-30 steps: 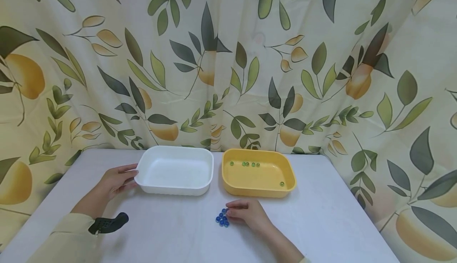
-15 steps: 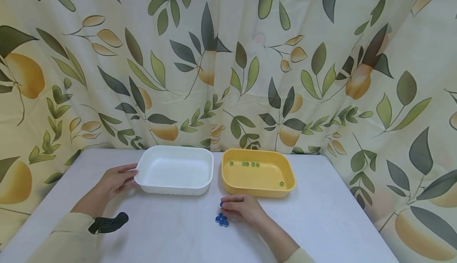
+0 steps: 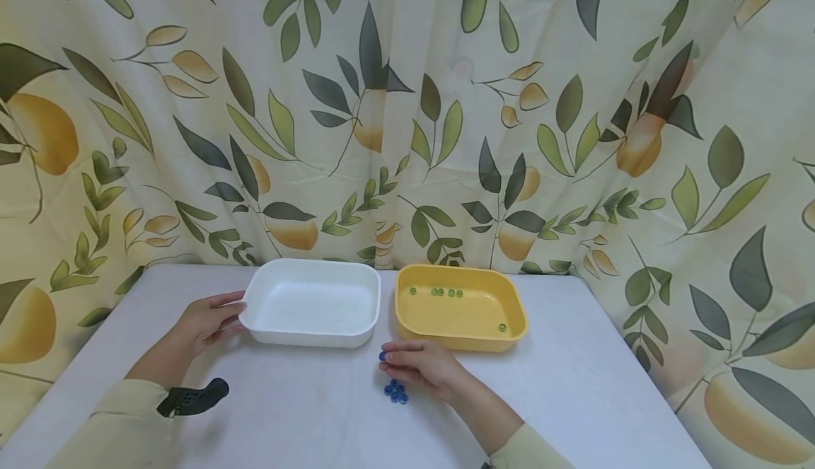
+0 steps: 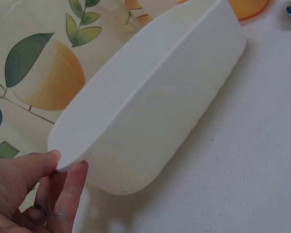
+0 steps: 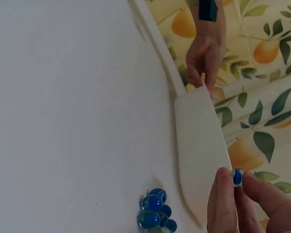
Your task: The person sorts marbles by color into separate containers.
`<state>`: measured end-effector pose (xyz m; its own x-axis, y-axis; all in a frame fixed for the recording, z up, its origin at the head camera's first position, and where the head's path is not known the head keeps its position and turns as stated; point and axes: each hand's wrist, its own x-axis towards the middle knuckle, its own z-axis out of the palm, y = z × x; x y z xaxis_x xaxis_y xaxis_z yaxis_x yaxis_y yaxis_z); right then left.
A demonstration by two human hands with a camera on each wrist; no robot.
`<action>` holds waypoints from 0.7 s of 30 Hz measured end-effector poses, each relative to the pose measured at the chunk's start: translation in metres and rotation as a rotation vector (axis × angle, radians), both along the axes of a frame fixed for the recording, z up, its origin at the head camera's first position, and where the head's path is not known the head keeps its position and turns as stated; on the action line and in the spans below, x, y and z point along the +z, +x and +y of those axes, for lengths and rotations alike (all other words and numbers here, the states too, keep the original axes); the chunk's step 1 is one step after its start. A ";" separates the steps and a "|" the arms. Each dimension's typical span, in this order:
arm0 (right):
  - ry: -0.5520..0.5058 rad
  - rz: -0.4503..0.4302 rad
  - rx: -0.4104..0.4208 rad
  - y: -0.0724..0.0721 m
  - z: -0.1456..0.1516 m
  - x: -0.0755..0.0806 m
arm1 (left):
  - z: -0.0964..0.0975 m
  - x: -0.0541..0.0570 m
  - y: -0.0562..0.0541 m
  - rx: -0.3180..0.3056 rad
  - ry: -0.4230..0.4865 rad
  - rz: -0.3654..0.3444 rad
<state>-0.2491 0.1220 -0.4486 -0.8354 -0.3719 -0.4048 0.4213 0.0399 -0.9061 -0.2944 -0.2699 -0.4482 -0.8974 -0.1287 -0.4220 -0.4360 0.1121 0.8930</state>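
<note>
A blue marble [image 5: 237, 177] is pinched between the fingertips and thumb of my right hand [image 3: 428, 368], held just above the table in front of the yellow tray [image 3: 461, 342]. Close below that hand a small cluster of blue marbles [image 3: 395, 392] lies on the table. At the white tray's [image 3: 310, 340] left end, my left hand [image 3: 206, 324] pinches the rim between thumb and fingers, as the left wrist view also shows. No marbles show inside the white tray. Several green marbles [image 3: 451, 293] lie in the yellow tray, most along its back side.
A white cloth covers the table [image 3: 305, 412]. The two trays stand side by side at its back, a narrow gap between them. Behind them hangs a curtain [image 3: 356, 136] printed with leaves and fruit.
My right hand has picked a blue marble from the cluster, lifted it and carried it a little left and away from me. My left hand has stayed at the white tray's rim.
</note>
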 end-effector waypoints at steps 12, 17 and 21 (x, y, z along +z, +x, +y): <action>-0.031 -0.039 0.003 -0.010 -0.011 0.013 | 0.002 0.000 0.000 0.000 -0.037 -0.011; -0.026 -0.049 -0.018 -0.015 -0.017 0.019 | 0.001 0.002 0.001 -0.012 -0.010 -0.002; -0.015 -0.031 -0.033 -0.022 -0.022 0.021 | 0.002 0.003 0.002 -0.014 -0.004 -0.001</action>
<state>-0.2714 0.1001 -0.4279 -0.8345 -0.3502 -0.4254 0.4501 0.0121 -0.8929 -0.2925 -0.2680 -0.4453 -0.8987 -0.1182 -0.4223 -0.4352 0.1218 0.8920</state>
